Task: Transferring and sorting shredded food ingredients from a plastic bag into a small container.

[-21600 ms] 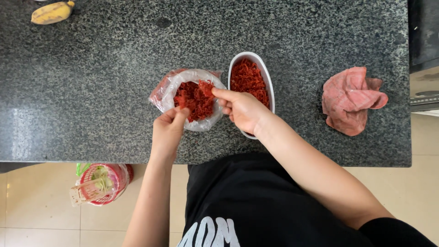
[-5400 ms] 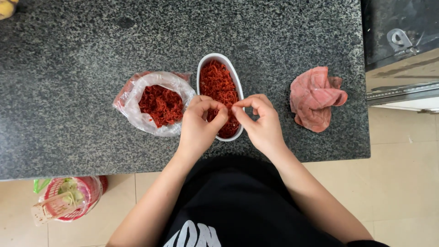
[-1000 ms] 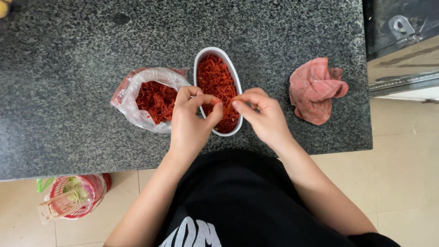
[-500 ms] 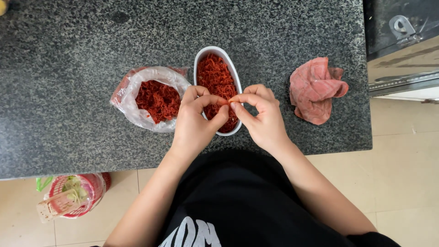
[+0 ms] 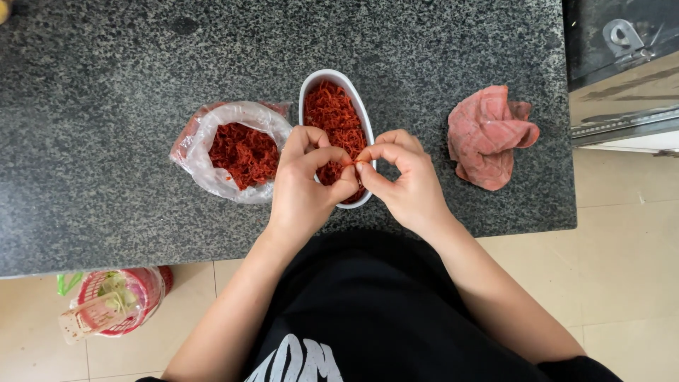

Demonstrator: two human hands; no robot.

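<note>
Since half a second ago almost nothing has been shifted – both hands are still held over the near end of the dish, fingertips drawn together as before. Furthest left of the fingers, down on the floor, a pink basket (image 5: 113, 308) with greenery in it is seen. Nearer, just left of the left hand (image 5: 305, 180), a clear plastic bag (image 5: 237, 150) of red shreds is lain open on the dark speckled counter (image 5: 106, 106). The left thumb and forefinger are pressed together, and the right hand (image 5: 407, 185) is closed likewise – a thin red strand (image 5: 351, 162) is pinched between the two sets of fingertips, just above the shreds. Directly beneath and beyond the fingers an oval white dish (image 5: 337, 106) is set, heaped with the same red shreds; its near rim is hidden by the hands. Well to the right of the fingers a crumpled pink cloth (image 5: 489, 136) is left near the counter's edge.
</note>
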